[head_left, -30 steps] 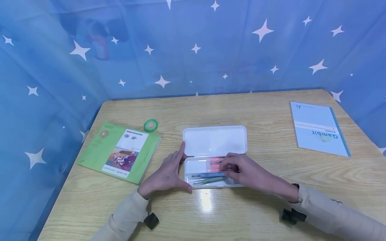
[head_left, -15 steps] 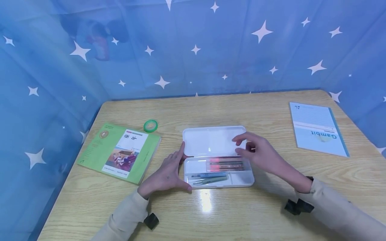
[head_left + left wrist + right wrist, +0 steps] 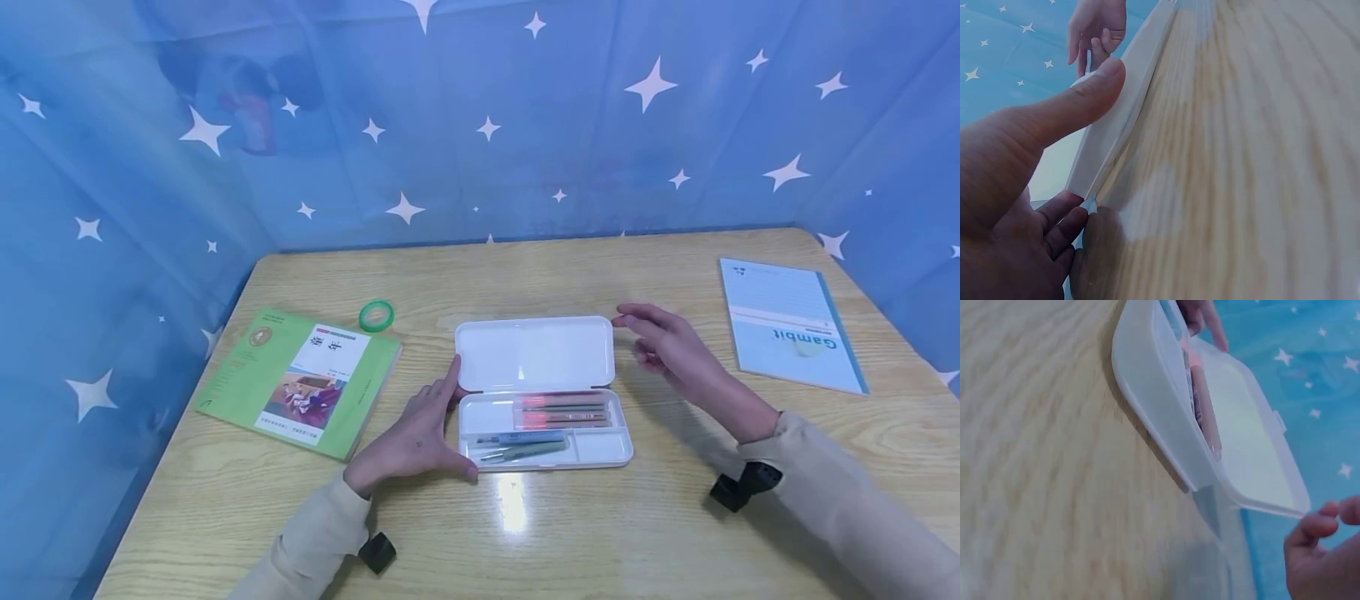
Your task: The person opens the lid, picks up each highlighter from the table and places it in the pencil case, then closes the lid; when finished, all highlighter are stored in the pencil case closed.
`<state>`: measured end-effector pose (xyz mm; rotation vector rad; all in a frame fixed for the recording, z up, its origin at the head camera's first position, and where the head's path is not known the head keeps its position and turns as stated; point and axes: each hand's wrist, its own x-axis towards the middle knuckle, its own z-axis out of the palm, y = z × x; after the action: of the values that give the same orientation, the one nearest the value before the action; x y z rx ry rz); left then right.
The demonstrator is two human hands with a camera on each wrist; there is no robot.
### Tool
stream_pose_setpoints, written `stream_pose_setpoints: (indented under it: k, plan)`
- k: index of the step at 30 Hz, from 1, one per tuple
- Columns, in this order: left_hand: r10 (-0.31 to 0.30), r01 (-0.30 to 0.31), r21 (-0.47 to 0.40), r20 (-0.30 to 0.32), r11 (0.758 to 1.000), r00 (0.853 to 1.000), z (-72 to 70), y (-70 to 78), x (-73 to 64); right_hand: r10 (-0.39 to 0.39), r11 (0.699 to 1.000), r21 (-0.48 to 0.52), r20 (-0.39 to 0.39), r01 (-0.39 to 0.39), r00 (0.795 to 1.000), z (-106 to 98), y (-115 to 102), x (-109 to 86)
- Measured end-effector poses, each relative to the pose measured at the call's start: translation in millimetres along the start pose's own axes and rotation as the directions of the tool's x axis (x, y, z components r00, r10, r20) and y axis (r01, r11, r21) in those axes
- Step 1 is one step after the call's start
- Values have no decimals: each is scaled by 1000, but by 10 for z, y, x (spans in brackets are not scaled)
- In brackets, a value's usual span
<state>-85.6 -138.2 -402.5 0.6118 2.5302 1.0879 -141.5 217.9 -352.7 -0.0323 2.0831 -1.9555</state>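
Observation:
An open white pencil case [image 3: 592, 448] lies on the table, its lid [image 3: 536, 352] folded back. Pens with pinkish-red ends [image 3: 564, 410] fill the back compartment; a blue pen [image 3: 521, 437] and a grey-green pen [image 3: 525, 451] lie in front. My left hand [image 3: 412, 437] rests against the case's left end, thumb and index finger spread wide and straight, the thumb by the front corner. My right hand [image 3: 675, 354] is at the lid's right edge, fingers loosely bent. In the right wrist view its fingertips [image 3: 1319, 526] meet or nearly meet the lid's corner.
A green book [image 3: 296, 383] lies left of the case, with a green tape roll [image 3: 376, 316] by its far edge. A light-blue notebook [image 3: 795, 325] sits at the far right of the wooden table [image 3: 570, 542]. A starry blue curtain [image 3: 480, 167] hangs behind.
My right hand has left the pens in the case, rising over the lid and moving right to the lid's right edge. My left hand stays in place.

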Motion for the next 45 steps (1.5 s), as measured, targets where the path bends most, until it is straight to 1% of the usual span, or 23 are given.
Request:
stream_pose_setpoints:
  k: [1,3,7,9,12,14,15,16,18,22,24,25,28,29,30,32,35,36,38,41,43,45]
  plan:
    - [0,0,1,0,1000,1000,1,1,0,30,998,63,24,-31,999,-7,6,1]
    - [-1,1,-1,-1,1000,1000,2,4,-2,61,986,149,68,-71,996,-19,13,3]
    - [1,-1,-17,-5,1000,1000,-2,18,-8,80,955,274,130,-113,988,-39,2,-6]
    - [2,-2,-38,-14,999,1000,-3,19,-10,83,931,339,162,-135,983,-53,-9,-16]
    - [13,-16,-83,-31,996,999,-2,15,-10,73,881,443,218,-165,973,-79,-20,-35]
    - [20,-24,-103,-41,994,999,0,10,-10,52,858,483,249,-171,967,-96,-14,-49]
    - [21,-26,-111,-44,994,999,2,9,-9,40,853,493,262,-169,964,-101,-7,-58]
    - [21,-26,-115,-45,993,999,2,11,-8,26,850,500,273,-165,962,-108,2,-71]
    - [9,-15,-119,-45,993,999,3,17,-4,-5,860,490,289,-144,957,-113,30,-108]
    - [-21,17,-123,-34,992,999,7,28,-1,-70,896,439,295,-70,953,-93,111,-222]
    - [-18,14,-116,-33,993,999,10,27,-2,-112,908,418,281,-17,953,-69,149,-285]
    - [-15,12,-111,-32,994,999,10,26,-4,-139,920,390,270,23,953,-57,165,-319]
    - [0,-3,-94,-35,996,999,16,16,-12,-210,953,266,253,141,944,-29,194,-417]
    - [5,-8,-88,-37,996,999,17,15,-17,-238,961,199,253,190,938,-21,201,-451]
    - [6,-9,-87,-36,996,999,19,13,-21,-265,963,117,256,243,929,-15,205,-487]
    - [17,-20,-87,-39,996,999,22,12,-27,-302,947,-20,273,320,913,-2,216,-556]
    - [38,-41,-83,-43,996,998,20,17,-29,-341,898,-177,298,403,891,26,244,-658]
    - [41,-45,-84,-43,995,998,18,20,-30,-344,885,-210,304,415,888,37,257,-690]
    - [42,-45,-77,-43,996,998,13,25,-32,-332,870,-269,301,413,894,64,291,-751]
    - [26,-29,-64,-42,998,999,7,37,-37,-320,850,-343,268,401,909,113,336,-817]
    - [19,-21,-55,-38,998,999,5,38,-39,-313,846,-369,243,386,918,136,369,-840]
    - [24,-25,-57,-27,998,999,-4,43,-41,-311,845,-379,226,378,923,151,397,-847]
